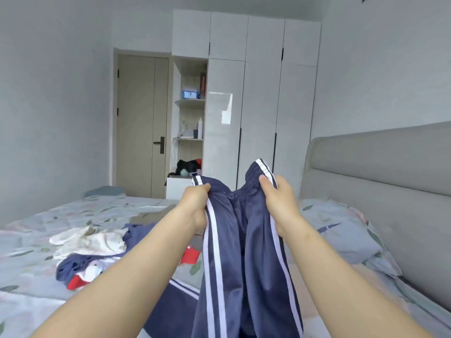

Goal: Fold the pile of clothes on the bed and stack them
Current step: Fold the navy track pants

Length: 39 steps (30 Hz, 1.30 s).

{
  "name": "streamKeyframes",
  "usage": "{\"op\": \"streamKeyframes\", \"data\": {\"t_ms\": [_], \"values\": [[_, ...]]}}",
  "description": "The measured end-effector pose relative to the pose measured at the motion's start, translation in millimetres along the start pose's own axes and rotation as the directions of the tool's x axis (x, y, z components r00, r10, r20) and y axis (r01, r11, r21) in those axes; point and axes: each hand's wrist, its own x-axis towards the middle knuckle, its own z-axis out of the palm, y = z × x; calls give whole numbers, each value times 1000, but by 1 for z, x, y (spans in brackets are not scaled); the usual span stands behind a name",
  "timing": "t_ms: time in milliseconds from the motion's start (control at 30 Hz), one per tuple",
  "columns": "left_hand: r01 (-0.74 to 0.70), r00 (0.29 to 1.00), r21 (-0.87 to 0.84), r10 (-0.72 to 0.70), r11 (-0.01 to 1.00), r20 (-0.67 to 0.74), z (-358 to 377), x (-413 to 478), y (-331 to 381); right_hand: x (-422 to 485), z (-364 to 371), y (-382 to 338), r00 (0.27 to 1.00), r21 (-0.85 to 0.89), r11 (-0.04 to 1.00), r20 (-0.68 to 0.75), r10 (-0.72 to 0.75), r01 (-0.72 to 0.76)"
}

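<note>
I hold a pair of navy track pants (234,252) with white side stripes up above the bed (29,259). My left hand (195,206) grips the waistband at its left side and my right hand (278,201) grips it at the right. The legs hang down between my forearms. To the left on the sheet lies a loose pile of clothes (90,252): a white garment (90,240), navy fabric and a red piece (74,281). Another red piece (190,254) shows just behind my left forearm.
A floral pillow (341,230) lies against the grey padded headboard (380,172) on the right. Beyond the bed stand white wardrobes (263,106), open shelves (191,113) with small items, and a shut door (141,125).
</note>
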Motion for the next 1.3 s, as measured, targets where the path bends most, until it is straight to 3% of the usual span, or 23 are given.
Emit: {"op": "streamKeyframes", "data": {"t_ms": [133,200,300,333,400,467,500,567,633,700,767,867,900,1000,1067,1133,1200,1267,1300], "values": [[-30,992,-110,43,994,115,25,-3,-4,-17,27,-1,952,24,995,289,-101,98],[-66,981,-118,86,991,176,29,-4,-5,-23,30,-2,902,50,995,420,-99,87],[-211,963,-93,224,973,153,22,-7,-7,-25,23,1,835,119,993,545,-75,11],[-228,958,-102,242,968,153,18,-8,-6,-24,21,3,854,147,989,513,-85,10],[-214,949,-143,240,966,204,10,-11,-2,-16,15,8,955,178,983,283,-92,42],[-164,933,-183,213,969,291,5,-14,4,-5,7,17,993,252,967,121,14,-44],[-134,922,-186,191,973,337,2,-16,8,-2,3,22,978,320,937,190,82,-141],[-89,893,-166,152,982,424,-1,-19,17,-3,-4,25,873,377,853,459,166,-360],[-96,874,-124,143,988,464,-5,-17,24,-8,-7,18,785,359,828,601,148,-431],[-182,884,-28,176,983,433,-10,-12,30,-7,-6,6,835,374,861,541,101,-346],[-337,897,184,255,923,362,-13,-11,33,2,-8,-7,935,341,926,354,31,-160],[-392,908,294,315,872,277,-18,-12,32,13,-11,-26,977,95,984,142,-161,149],[-340,922,305,250,890,297,-20,-12,29,16,-11,-31,973,61,977,100,-210,205],[-51,911,486,-159,872,381,-24,-16,17,18,-10,-43,968,-5,969,48,-246,246],[88,870,470,-298,878,393,-25,-13,8,15,-15,-49,976,-137,976,160,-145,168],[164,866,336,-298,928,402,-27,-7,8,12,-28,-56,944,-218,976,327,54,20],[144,893,106,-175,984,415,-29,-1,17,10,-41,-62,869,-80,982,457,189,-171],[51,918,-99,-7,994,396,-32,5,29,12,-49,-63,837,211,923,519,172,-321],[16,924,-105,25,994,381,-32,7,31,13,-49,-60,838,333,871,525,146,-361]]}}
